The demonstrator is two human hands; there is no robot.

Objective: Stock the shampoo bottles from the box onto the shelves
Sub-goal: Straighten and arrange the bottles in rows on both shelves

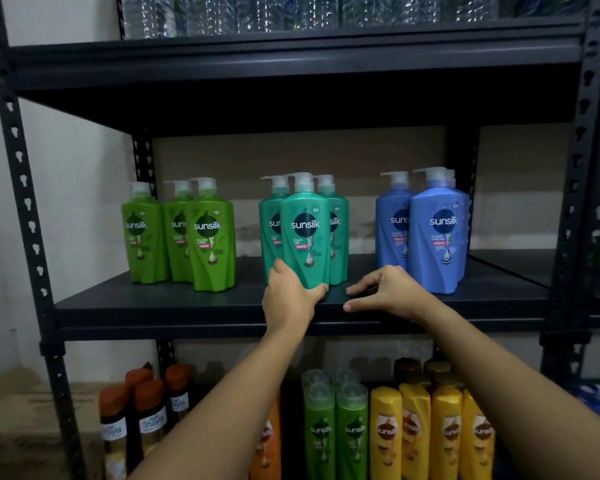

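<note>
Two bare forearms reach up from the bottom edge toward a dark metal shelf [194, 299]. Below that shelf, nearest the camera, stand yellow plastic shampoo bottles [445, 431], green flip-cap bottles [336, 431] and dark bottles with orange caps [149, 407]; a brown cardboard box [18, 427] sits low at the left.

On the shelf's front edge, the left hand [288, 299] curls round the base of a teal plastic pump bottle of shampoo [305, 233], thumb at its lower right corner, fingers on its left side. This bottle stands upright on the shelf, in front of two more teal pump bottles [338, 237]. Just beside it, the right hand [392, 292] hovers with fingers loosely spread and bent, holding nothing, fingertips near the shelf surface.

Further along, three light green pump bottles [212, 244] stand at the left and blue pump bottles [437, 237] at the right. Above, clear plastic water bottles [291, 12] fill the top shelf.
</note>
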